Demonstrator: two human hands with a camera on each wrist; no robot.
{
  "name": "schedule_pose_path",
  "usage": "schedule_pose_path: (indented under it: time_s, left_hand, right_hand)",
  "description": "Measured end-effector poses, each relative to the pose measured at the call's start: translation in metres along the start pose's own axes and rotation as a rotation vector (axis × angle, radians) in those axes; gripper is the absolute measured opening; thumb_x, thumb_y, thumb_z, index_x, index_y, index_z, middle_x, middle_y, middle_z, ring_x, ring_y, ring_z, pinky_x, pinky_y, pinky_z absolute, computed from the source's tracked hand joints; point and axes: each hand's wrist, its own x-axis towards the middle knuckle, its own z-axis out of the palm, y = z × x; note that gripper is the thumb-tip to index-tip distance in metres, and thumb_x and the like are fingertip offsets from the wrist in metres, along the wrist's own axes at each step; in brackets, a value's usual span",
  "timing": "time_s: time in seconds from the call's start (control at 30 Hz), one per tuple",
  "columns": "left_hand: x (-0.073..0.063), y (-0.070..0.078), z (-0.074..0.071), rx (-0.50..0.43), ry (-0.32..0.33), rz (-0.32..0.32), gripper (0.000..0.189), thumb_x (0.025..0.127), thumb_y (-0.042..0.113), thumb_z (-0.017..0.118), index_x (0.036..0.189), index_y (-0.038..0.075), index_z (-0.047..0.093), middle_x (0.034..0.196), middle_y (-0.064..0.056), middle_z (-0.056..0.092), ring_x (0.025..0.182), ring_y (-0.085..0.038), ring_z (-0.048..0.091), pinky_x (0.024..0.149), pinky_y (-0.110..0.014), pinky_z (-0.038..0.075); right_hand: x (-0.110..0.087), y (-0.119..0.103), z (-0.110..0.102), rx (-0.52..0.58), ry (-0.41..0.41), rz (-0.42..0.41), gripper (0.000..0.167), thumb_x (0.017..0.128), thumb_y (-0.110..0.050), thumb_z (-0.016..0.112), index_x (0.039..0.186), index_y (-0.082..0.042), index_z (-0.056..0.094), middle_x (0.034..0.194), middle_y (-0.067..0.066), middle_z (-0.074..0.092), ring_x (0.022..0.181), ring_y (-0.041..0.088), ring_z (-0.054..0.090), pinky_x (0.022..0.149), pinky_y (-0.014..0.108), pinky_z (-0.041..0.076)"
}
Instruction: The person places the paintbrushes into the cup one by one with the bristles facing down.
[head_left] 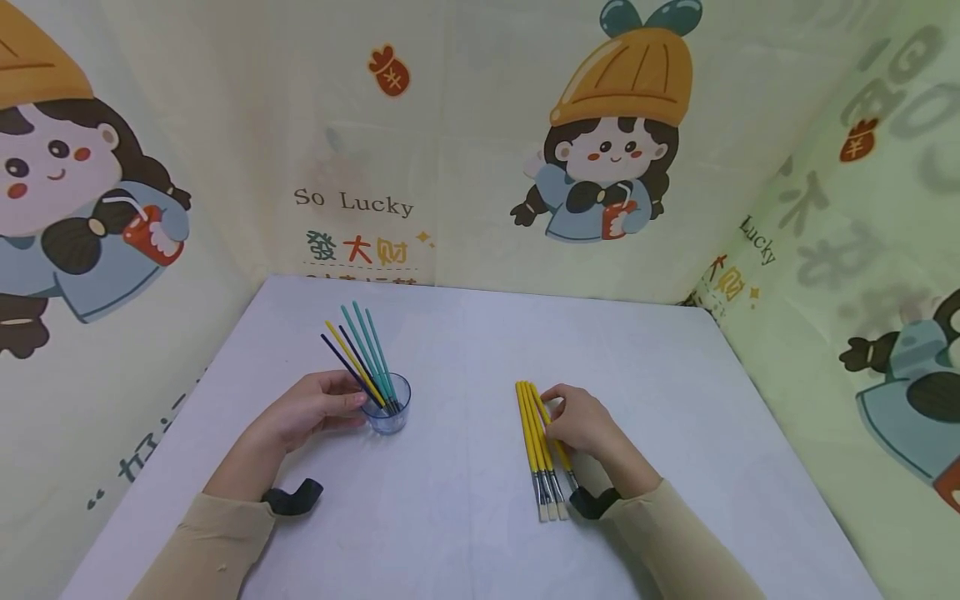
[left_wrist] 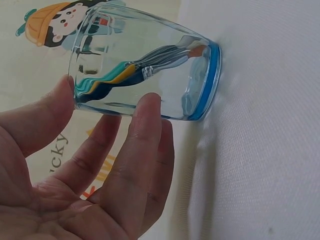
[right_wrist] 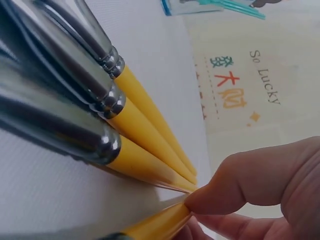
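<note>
My left hand (head_left: 318, 406) holds the left side of a clear glass cup (head_left: 388, 425) on the table. In the left wrist view, the thumb is at the rim and the other fingertips are along the wall of the cup (left_wrist: 172, 95), near its blue base. Turquoise, yellow and dark-handled paintbrushes (head_left: 363, 350) lean in it, handles up. My right hand (head_left: 581, 421) pinches a yellow paintbrush (head_left: 558, 446) between thumb and fingers. Beside it on the left, three more yellow paintbrushes (head_left: 528, 429) lie side by side, bristles toward me. The right wrist view shows their metal ferrules (right_wrist: 92, 95) close up.
A white-covered table (head_left: 450, 517) lies under everything. Cream fabric (head_left: 480, 150) printed with cartoon figures and lettering hangs behind it and along both sides. Dark curved pieces (head_left: 294, 498) are on both wrists, by the beige sleeves (head_left: 217, 537).
</note>
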Motion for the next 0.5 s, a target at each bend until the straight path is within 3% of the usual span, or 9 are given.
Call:
schedule_pose_path:
  time_s: [0.5]
  left_hand:
    - [-0.0016, 0.0014, 0.0009, -0.006, -0.010, 0.013, 0.053, 0.103, 0.023, 0.074, 0.145, -0.005, 0.059, 0.129, -0.013, 0.076, 0.108, -0.017, 0.075, 0.096, -0.034, 0.066]
  right_hand:
    - [-0.0008, 0.0025, -0.0036, 0.194, -0.001, -0.030, 0.058, 0.086, -0.003, 0.076, 0.141, -0.013, 0.063, 0.092, 0.010, 0.062, 0.071, 0.022, 0.056, 0.059, 0.027, 0.051]
